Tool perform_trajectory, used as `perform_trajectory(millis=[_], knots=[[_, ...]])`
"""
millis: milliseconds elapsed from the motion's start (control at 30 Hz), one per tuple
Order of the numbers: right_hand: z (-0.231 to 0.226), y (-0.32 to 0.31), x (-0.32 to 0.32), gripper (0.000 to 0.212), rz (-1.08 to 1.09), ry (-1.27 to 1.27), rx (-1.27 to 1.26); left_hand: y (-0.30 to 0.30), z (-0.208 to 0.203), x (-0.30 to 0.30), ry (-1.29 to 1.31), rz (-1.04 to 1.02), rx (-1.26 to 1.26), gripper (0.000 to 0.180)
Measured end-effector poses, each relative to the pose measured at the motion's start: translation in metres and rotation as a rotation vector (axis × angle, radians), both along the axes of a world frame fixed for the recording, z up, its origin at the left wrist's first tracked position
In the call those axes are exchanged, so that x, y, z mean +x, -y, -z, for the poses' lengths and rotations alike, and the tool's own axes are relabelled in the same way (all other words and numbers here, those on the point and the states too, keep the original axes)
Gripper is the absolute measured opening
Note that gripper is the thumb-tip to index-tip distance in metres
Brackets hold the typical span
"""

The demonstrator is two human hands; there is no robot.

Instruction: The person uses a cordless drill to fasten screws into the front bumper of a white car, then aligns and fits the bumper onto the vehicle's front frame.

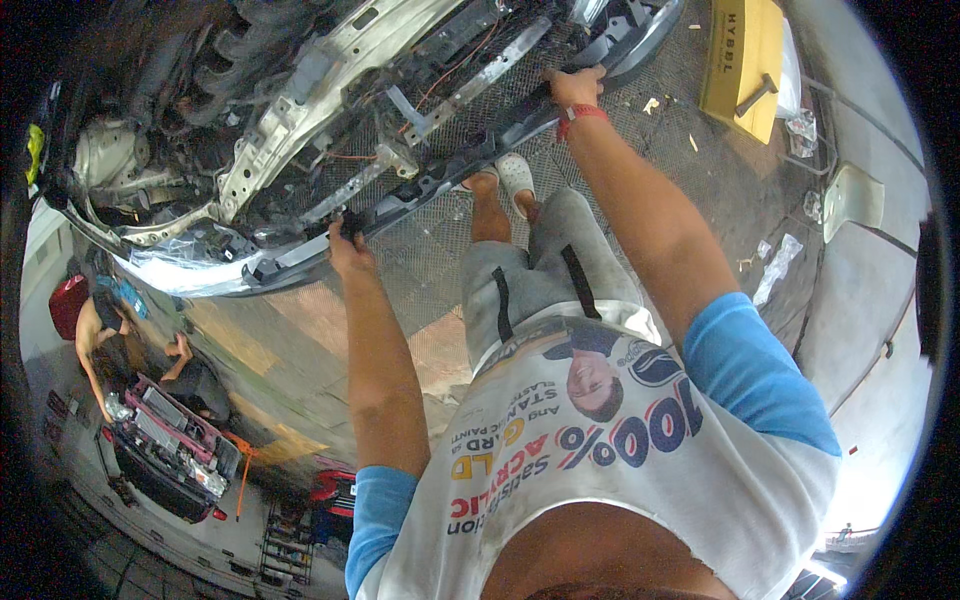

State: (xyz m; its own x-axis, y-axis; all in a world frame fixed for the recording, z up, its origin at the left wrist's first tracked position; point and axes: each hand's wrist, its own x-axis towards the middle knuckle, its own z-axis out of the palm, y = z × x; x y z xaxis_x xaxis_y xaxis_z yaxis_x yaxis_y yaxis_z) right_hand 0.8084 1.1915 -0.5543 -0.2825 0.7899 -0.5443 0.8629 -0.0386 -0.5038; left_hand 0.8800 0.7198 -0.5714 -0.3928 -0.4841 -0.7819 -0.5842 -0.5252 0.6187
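A long car bumper (pixel 450 178), dark along its upper edge and silver on its outer side, runs diagonally across the front of a car with its front end stripped. My left hand (pixel 350 250) holds the bumper's edge left of the middle, fingers curled over the top. Farther right, my right hand (pixel 577 87) grips the same edge, its wrist in a red band. Both arms reach forward and apart. Behind the bumper lies the bare metal front frame (pixel 285 135), with a crossbar (pixel 480 80) and loose orange wires. Clear plastic film (pixel 190 268) covers the bumper's left end.
At the right stands a yellow box (pixel 735 60) with a hammer-like metal tool (pixel 757 95) on it. Near the wall are a white chair (pixel 855 200) and crumpled plastic (pixel 778 268). Two people (pixel 95 330) work by another opened car (pixel 165 450) at lower left.
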Motion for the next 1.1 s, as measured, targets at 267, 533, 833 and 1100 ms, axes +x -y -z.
perform_trajectory(millis=[267, 533, 833, 1100], knots=[[0.034, -0.009, 0.042, 0.089, 0.046, -0.077, -0.009, -0.013, -0.014, 0.020, 0.010, -0.042, -0.087, 0.053], [0.050, -0.023, 0.074, 0.092, 0.049, -0.105, -0.027, -0.007, 0.001, 0.052, 0.101, -0.048, -0.066, 0.071], [0.016, -0.035, 0.105, 0.075, 0.062, -0.181, -0.197, -0.056, -0.018, 0.095, 0.119, -0.103, -0.143, 0.080], [0.008, -0.042, 0.120, 0.077, 0.084, -0.238, -0.199, -0.066, -0.019, 0.127, 0.126, -0.114, -0.102, 0.068]])
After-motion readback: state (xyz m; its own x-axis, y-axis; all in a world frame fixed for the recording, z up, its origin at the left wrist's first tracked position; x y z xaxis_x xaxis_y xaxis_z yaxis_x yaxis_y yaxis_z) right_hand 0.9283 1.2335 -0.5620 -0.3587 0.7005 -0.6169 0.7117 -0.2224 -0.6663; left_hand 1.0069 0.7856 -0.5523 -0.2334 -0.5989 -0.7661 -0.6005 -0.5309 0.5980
